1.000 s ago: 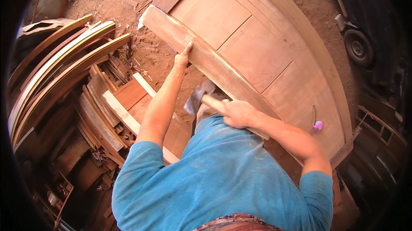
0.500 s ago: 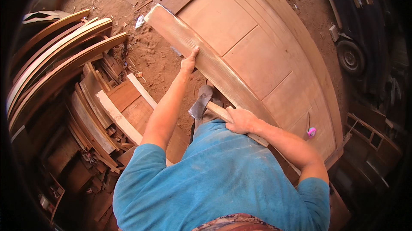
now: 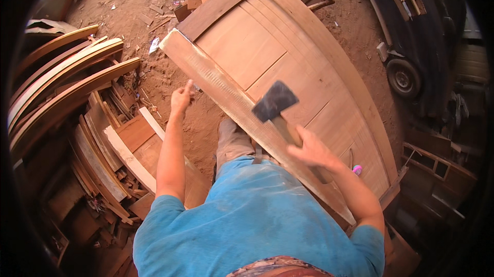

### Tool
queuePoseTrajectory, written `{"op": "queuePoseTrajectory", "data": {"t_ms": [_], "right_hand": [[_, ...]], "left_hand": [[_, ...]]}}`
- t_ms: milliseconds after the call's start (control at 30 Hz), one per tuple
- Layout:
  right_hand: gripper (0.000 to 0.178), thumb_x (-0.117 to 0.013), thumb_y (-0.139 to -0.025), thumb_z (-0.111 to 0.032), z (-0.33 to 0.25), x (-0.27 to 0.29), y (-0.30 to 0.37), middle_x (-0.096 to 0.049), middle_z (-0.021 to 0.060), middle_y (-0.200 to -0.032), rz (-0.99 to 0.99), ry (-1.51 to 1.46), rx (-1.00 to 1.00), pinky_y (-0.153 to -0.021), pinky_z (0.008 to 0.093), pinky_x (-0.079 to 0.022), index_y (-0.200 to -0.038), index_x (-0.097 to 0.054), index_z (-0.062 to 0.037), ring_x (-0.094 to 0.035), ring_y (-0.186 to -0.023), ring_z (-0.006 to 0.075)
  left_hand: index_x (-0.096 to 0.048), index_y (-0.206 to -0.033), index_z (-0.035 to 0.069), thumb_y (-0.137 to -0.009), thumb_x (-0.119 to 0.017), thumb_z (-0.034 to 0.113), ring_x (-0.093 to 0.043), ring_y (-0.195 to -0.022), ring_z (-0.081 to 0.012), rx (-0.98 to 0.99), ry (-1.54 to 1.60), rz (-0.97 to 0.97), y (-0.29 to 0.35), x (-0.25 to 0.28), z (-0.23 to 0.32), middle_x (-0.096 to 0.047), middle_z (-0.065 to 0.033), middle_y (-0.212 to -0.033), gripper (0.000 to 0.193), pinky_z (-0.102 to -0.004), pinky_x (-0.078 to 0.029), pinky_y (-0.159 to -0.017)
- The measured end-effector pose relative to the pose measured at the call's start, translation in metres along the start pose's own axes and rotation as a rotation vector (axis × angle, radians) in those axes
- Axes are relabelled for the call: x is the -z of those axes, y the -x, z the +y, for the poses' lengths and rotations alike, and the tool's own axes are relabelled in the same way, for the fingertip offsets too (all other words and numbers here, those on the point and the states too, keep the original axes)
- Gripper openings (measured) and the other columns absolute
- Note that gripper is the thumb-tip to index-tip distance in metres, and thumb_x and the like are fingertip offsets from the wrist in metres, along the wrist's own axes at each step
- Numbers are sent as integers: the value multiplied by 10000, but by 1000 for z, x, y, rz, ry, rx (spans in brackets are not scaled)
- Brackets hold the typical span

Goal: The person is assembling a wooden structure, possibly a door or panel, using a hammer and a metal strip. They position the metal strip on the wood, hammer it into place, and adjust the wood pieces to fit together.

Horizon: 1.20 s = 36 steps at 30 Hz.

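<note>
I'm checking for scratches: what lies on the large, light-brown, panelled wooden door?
A small, round, pink object rests on the door. The right hand and its dark-headed, wooden-handled hatchet hide other patches, so anything beneath them can't be seen.

No lettering, number or sign can be read, as far as the dim edges show.

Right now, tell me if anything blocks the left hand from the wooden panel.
Nothing visible does: only a gap over dirt floor separates the left hand from the wooden panel; the hatchet is farther right.
</note>
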State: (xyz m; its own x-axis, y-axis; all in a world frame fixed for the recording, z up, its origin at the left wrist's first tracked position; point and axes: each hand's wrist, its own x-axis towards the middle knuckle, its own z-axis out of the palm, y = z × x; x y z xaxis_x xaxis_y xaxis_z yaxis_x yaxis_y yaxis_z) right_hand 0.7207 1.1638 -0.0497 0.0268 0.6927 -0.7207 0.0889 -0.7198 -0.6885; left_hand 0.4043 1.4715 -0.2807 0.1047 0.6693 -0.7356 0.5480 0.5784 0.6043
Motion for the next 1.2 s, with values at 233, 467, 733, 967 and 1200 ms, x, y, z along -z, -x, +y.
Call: {"op": "queuePoseTrajectory", "data": {"t_ms": [233,467,733,967,1200], "right_hand": [[319,-746,-824,-202,-24,86,-85,-621,51,-714,258,72,-128,-521,303,-504,-1007,-627,30,-602,-563,138],[196,-705,-800,-164,-104,229,-200,-564,12,-669,403,226,-105,-451,275,-459,-903,-604,-32,-541,-501,110],[153,-650,-777,-145,-147,411,-399,-575,47,-655,516,497,-252,-430,320,-457,-825,-622,-2,-559,-485,137],[305,-666,-731,-126,-184,391,-449,-573,54,-705,94,657,-176,-469,321,-482,-976,-598,44,-563,-520,151],[219,-645,-769,-128,-180,449,-483,-579,47,-682,455,587,-151,-458,309,-466,-908,-586,32,-558,-511,140]], "left_hand": [[-476,-1394,-104,-805,-706,693,-616,-1153,-249,-151,-70,492,-76,1,24,-598,-217,-1313,1017,-358,-490,-982],[-501,-1412,7,-781,-580,840,-604,-1145,-208,-68,833,59,-144,6,47,-625,-111,-1257,1048,-330,-473,-989],[-500,-1421,14,-737,-322,977,-575,-1224,-253,39,1008,25,-146,26,94,-591,-116,-1356,1195,-412,-484,-1014],[-506,-1428,43,-727,-211,996,-562,-1262,-266,161,1079,-54,-152,18,125,-579,-132,-1376,1219,-453,-477,-1058],[-512,-1431,59,-752,-213,983,-593,-1182,-263,157,1112,-82,-156,17,123,-614,-110,-1310,1185,-456,-488,-1024]]}}
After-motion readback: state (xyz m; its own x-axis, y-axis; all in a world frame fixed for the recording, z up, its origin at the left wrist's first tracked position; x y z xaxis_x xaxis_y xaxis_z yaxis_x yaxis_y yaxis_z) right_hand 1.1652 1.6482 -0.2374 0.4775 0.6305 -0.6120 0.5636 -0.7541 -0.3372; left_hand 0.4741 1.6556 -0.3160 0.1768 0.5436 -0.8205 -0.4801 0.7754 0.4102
